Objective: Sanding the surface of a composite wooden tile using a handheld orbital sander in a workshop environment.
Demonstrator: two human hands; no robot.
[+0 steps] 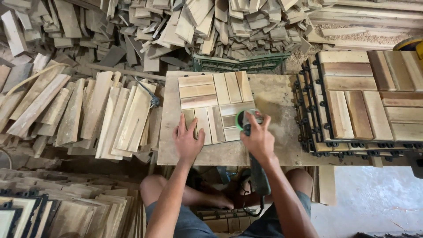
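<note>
Both hands are set on the worktable: the left hand is spread flat on the wooden slat tile, while the right hand is clamped around an angle grinder, pressed at the tile's four-o'clock corner.

The wooden tile lies flat in the middle of the frame, a little above the centre. It is a square made of pale wooden slats, grouped in four blocks; the slats run sideways in the upper left block and upright in the upper right and lower left blocks. Its surface looks raw and slightly dusty.

The sander stands on the lower right corner of the tile. It has a round head with a green rim, lying flat on the wood, and a dark body that goes down toward the lower middle of the frame.
</note>
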